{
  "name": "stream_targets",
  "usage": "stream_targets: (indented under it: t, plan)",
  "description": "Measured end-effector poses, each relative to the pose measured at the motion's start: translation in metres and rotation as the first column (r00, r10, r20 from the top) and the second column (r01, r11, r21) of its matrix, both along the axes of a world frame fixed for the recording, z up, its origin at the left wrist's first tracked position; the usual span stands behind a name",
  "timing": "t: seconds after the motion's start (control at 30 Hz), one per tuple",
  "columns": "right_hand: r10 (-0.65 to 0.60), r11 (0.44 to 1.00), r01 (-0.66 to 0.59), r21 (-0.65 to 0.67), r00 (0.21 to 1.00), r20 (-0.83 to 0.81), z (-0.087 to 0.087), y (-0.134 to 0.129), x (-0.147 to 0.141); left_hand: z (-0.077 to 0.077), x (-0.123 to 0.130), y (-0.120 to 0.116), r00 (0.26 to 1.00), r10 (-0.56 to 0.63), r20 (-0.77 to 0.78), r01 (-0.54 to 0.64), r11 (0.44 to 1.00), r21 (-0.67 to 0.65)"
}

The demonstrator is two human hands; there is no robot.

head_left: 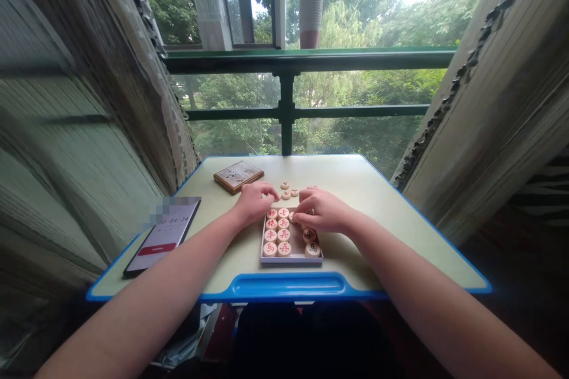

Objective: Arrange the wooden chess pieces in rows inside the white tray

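A shallow white box (291, 260) holds several round wooden pieces with red characters in two left columns, and dark-marked pieces, one (312, 249) at its front right corner. My right hand (323, 211) reaches over the box's back right part, fingers closed around a piece (292, 217) near the top of the middle column. My left hand (256, 200) is at the box's back left corner, fingers curled, fingertips beside a loose piece (285, 194); whether they hold anything is too small to tell. More loose pieces (285, 185) lie behind the box, between my hands.
A brown square box lid (239, 176) lies at the back left of the pale table (373, 189). A phone (163, 237) showing a timer rests at the left edge. The table has a blue rim with a tray groove (288, 285) in front. Curtains flank a railing and window.
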State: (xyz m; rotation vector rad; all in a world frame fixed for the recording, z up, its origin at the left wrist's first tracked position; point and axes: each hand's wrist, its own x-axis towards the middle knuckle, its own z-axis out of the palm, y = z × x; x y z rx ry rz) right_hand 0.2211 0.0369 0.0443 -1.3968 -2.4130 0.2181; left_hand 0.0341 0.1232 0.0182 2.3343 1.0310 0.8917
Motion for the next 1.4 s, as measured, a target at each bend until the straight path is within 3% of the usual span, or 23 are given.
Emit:
stream_targets:
  t: [0.4,0.6,0.73,0.83,1.0,1.17,1.4]
  plan:
    - [0.005,1.0,-0.005,-0.004,1.0,-0.028,0.001,0.001,0.0,-0.007,0.0,0.01,0.998,0.053,-0.045,-0.051,0.998,0.041]
    - [-0.151,0.987,0.156,0.037,0.983,-0.103,-0.001,0.006,0.002,-0.013,0.001,0.014,0.989,0.128,-0.072,-0.12,0.987,0.103]
    - [-0.31,0.943,0.323,0.083,0.941,-0.138,-0.011,0.018,0.012,-0.019,0.004,0.02,0.993,0.085,-0.085,-0.081,0.995,0.054]
    - [-0.256,0.958,0.264,0.111,0.963,-0.082,-0.022,0.029,0.021,-0.023,0.006,0.025,0.997,0.061,-0.038,-0.062,0.997,-0.041]
    - [-0.248,0.969,0.248,0.001,0.968,0.028,-0.032,0.039,0.029,-0.028,0.004,0.031,0.987,0.115,0.117,-0.085,0.969,-0.234]
    - [-0.287,0.955,0.283,0.088,0.957,0.034,-0.026,0.035,0.031,-0.026,0.004,0.027,0.98,0.166,0.107,-0.137,0.962,-0.236]
    - [-0.38,0.925,0.38,0.004,0.925,0.024,-0.025,0.026,0.033,-0.023,0.004,0.024,0.976,0.214,0.041,-0.202,0.959,-0.197]
